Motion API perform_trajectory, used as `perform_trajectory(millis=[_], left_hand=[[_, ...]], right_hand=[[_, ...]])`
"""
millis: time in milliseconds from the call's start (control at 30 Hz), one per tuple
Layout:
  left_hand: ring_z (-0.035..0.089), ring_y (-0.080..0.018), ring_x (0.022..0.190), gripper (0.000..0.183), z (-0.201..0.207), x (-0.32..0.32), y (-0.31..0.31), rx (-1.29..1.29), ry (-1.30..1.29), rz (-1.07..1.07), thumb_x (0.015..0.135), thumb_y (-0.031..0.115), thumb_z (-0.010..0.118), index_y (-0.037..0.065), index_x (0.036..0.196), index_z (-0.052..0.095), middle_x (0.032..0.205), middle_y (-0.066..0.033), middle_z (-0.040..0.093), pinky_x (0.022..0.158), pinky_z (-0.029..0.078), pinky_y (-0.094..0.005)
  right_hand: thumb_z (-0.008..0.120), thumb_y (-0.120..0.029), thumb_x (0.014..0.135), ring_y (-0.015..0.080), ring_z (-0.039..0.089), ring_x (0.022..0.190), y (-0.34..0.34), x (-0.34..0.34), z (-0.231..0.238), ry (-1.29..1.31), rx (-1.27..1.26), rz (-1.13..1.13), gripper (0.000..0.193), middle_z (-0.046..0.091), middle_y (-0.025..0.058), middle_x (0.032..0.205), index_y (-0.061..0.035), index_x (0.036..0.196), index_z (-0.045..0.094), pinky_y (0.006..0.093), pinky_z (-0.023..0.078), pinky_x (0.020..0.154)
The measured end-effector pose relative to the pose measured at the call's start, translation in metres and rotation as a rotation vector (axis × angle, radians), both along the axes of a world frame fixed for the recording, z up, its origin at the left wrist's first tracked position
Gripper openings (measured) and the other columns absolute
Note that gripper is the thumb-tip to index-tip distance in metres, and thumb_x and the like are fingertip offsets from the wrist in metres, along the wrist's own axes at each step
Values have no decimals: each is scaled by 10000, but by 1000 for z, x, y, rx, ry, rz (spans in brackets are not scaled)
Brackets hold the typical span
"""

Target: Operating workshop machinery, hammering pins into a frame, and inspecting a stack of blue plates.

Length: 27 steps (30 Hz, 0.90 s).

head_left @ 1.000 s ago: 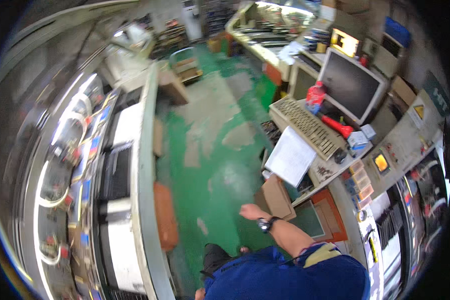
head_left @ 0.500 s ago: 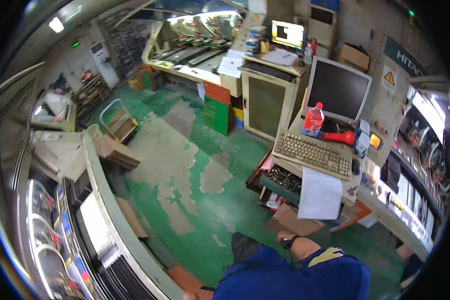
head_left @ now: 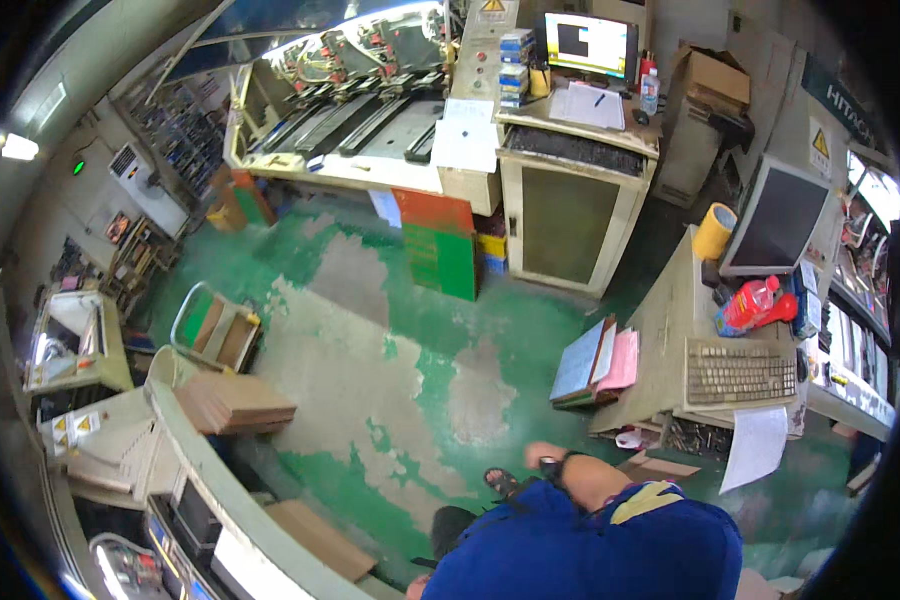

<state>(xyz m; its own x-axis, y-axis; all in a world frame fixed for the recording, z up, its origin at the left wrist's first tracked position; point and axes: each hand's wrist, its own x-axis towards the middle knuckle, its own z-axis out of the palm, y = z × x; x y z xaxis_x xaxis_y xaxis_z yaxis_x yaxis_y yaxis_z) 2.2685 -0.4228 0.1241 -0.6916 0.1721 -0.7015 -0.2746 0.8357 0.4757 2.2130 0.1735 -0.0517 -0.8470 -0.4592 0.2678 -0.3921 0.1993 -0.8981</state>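
My right hand (head_left: pixel 542 454) hangs low over the floor at the bottom centre, a dark watch on its wrist. It touches nothing that I can see, and its fingers are too blurred to read. Closest to it are blue and pink folders (head_left: pixel 592 365) at the desk's side and a piece of cardboard (head_left: pixel 660 464) below the desk. Of my left hand (head_left: pixel 417 589) only a sliver shows at the lower edge, beside my blue shirt; its fingers are hidden. Cardboard sheets (head_left: pixel 320 538) lean against a pale machine near it.
To the right a desk (head_left: pixel 645 330) carries a keyboard (head_left: pixel 740 373), a monitor (head_left: pixel 782 215) and a red-capped bottle (head_left: pixel 747 303). Ahead stand a cabinet (head_left: pixel 570 225) and a lit machine (head_left: pixel 370 110). A trolley (head_left: pixel 220 330) and stacked cardboard (head_left: pixel 232 402) sit left on the patchy green floor (head_left: pixel 370 330).
My view has moved forward. The cabinet and lit machine look nearer, and the desk has slid rightward. My right hand has swung slightly left and up in the picture.
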Motion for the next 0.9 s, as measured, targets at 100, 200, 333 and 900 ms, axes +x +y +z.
perform_trajectory(millis=[100,200,333,900], left_hand=[[675,-270,1082,382,5,-110,29,5,-46,-75,914,381,674,168,1231,668,1160,-130,708,934,527,-434],[683,-280,1038,323,-7,-206,22,-1,-52,-26,900,353,663,160,1158,685,1105,-124,714,887,535,-442],[694,-293,979,252,-13,-365,-10,-24,-64,-107,880,316,648,149,1059,707,1033,-116,723,824,546,-453],[677,-228,745,147,-10,-1074,-101,407,14,476,938,109,615,45,1070,622,929,-123,690,656,548,-340]], right_hand=[[611,-252,850,409,635,805,-104,-227,95,-195,595,-185,249,657,208,828,-34,928,703,512,510,747],[614,-365,939,415,655,844,-156,-373,281,-276,384,-300,354,689,222,893,-19,970,685,513,525,778],[643,-444,928,420,664,847,-153,-497,225,-360,445,-339,439,688,235,891,-9,972,683,522,530,776],[803,-258,749,290,635,678,-96,-567,37,-1277,452,-696,197,650,96,699,-117,709,672,443,506,643]])
